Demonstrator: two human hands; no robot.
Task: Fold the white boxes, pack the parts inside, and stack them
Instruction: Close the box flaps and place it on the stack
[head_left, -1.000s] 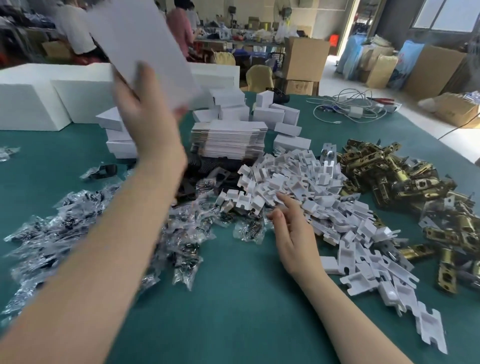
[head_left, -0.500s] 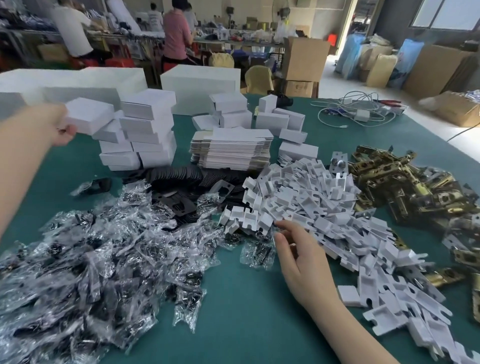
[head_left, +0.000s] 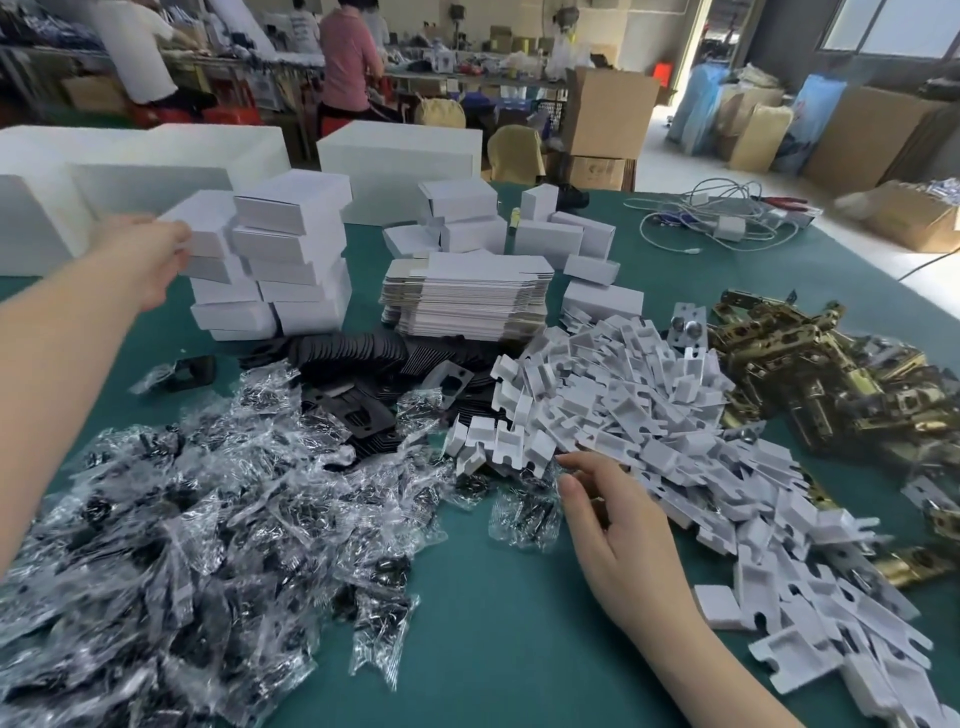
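Left hand (head_left: 143, 260) at 10 o'clock, fingers closed on folded box (head_left: 200, 231) atop box stack (head_left: 270, 270); box long axis runs 8-to-2 o'clock. Right hand (head_left: 610, 519) at 5 o'clock, fingers loosely spread, empty, touching white inserts (head_left: 649, 415). Flat blanks (head_left: 467, 296) at 12. Green bench (head_left: 493, 623); workshop behind.

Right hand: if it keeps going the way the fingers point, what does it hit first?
The right hand points up and slightly left; its fingertips are already almost at the near edge of the white insert pile, so probably those inserts. Whether they touch is unclear.
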